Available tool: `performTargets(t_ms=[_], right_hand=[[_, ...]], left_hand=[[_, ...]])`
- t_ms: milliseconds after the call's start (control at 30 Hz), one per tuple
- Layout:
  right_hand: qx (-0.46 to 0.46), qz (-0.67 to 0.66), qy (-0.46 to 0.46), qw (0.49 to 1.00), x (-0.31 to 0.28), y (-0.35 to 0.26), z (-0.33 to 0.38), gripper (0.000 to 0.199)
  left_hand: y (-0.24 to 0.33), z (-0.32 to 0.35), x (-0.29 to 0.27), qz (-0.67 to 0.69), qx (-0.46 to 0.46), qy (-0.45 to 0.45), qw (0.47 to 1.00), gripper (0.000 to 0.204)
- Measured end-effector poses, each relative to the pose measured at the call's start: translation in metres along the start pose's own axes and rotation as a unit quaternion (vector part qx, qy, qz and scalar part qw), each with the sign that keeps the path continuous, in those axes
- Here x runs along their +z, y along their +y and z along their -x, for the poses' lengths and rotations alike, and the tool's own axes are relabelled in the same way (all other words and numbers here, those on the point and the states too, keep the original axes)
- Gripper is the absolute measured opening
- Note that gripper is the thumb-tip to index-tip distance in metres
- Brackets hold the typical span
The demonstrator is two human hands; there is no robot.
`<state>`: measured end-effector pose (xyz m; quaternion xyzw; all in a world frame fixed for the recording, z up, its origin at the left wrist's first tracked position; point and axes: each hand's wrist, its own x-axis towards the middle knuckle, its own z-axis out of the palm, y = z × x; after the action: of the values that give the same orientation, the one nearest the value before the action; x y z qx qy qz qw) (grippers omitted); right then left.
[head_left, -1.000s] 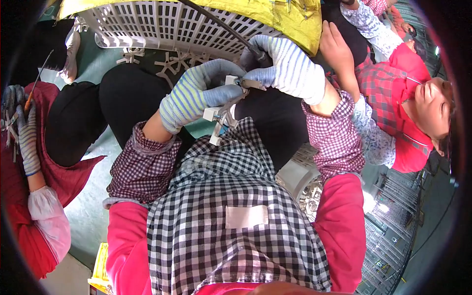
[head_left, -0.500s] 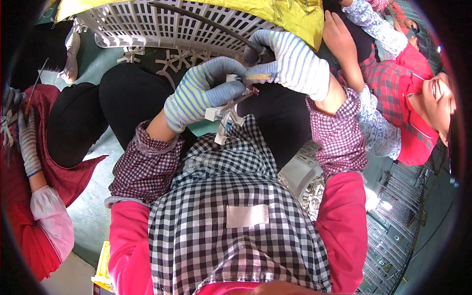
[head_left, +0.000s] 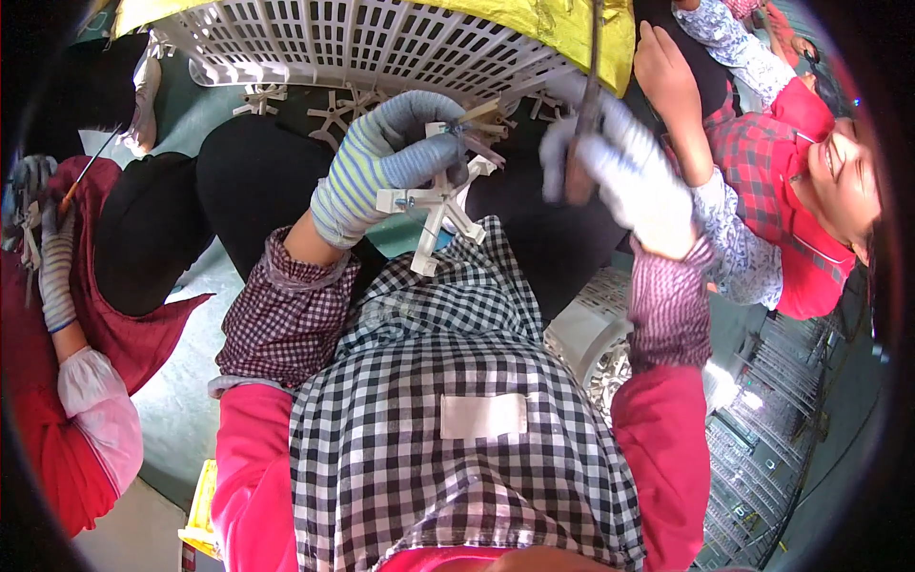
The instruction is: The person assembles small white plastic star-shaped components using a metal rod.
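Note:
My left hand (head_left: 381,172), in a striped knit glove, is closed on a white plastic star-shaped bracket (head_left: 437,203) with several arms, held over my lap. Blue-grey screw-like bits show on its arms. A tan strip (head_left: 481,113) sticks out past the fingertips beside the bracket. My right hand (head_left: 634,167), in a similar glove and smeared by motion, grips a long dark rod-like tool (head_left: 589,91) with a brownish lower end. The tool stands nearly upright, its top running out of view. The hands are apart, the right hand to the right of the bracket.
A white slatted plastic basket (head_left: 286,48) with a yellow cover (head_left: 534,29) stands ahead. More white brackets (head_left: 329,116) lie on the floor before it. A person (head_left: 791,191) sits close at right; another person's gloved hand (head_left: 57,272) works at left. A white container (head_left: 596,348) holds parts.
My right hand has pulled away from the bracket, to the right and slightly down. The tool has swung from slanting left to nearly upright. My left hand still holds the bracket.

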<state>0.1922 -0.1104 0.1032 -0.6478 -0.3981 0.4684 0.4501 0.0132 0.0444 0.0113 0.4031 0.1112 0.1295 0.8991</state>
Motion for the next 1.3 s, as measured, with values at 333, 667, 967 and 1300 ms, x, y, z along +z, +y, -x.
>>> performTargets(t_ms=[333,667,967,1300], right_hand=[[0.060,0.294,0.146,0.942,-0.007,0.007,0.115,0.053],[-0.015,0.442,0.135,0.886,-0.011,-0.058,0.114,0.038],[-0.033,0.535,0.103,0.838,-0.014,-0.066,0.107,0.036],[-0.058,0.571,0.069,0.816,-0.012,-0.074,0.102,0.037]], left_hand=[[-0.007,-0.001,-0.006,-0.029,-0.007,-0.008,1.000,0.019],[-0.015,0.002,-0.004,-0.063,-0.006,-0.022,0.998,0.017],[-0.021,0.005,-0.008,-0.040,0.003,-0.045,0.998,0.020],[-0.016,0.008,-0.004,-0.038,-0.013,-0.034,0.999,0.020]])
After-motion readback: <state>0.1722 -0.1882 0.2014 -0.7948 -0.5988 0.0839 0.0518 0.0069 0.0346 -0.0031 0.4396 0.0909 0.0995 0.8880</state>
